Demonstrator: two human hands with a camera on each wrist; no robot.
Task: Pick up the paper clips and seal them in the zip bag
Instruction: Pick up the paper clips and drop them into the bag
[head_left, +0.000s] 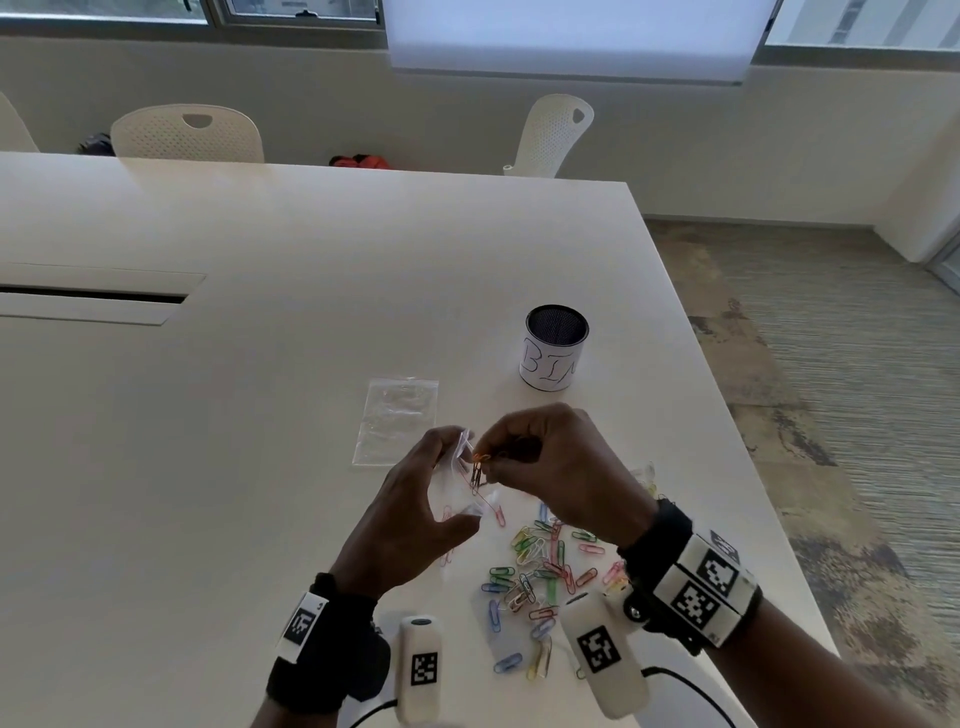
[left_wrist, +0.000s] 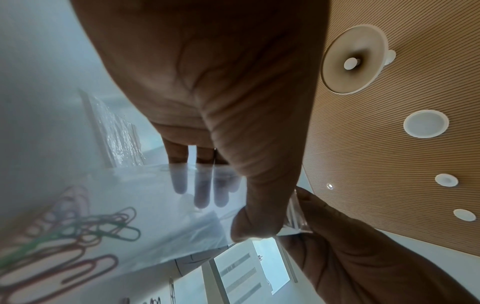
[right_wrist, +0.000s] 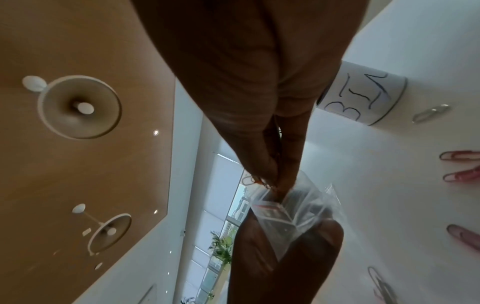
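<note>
My left hand holds a small clear zip bag above the white table, thumb and fingers pinching its mouth apart. In the left wrist view the zip bag shows several paper clips inside it. My right hand pinches a small bunch of paper clips, dark and orange, at the bag's mouth. The right wrist view shows those pinched clips just over the open zip bag. A loose pile of coloured paper clips lies on the table under my right wrist.
A second clear zip bag lies flat just beyond my hands. A mesh cup labelled BIN stands behind to the right. The table's right edge runs close by. White chairs stand at the far side.
</note>
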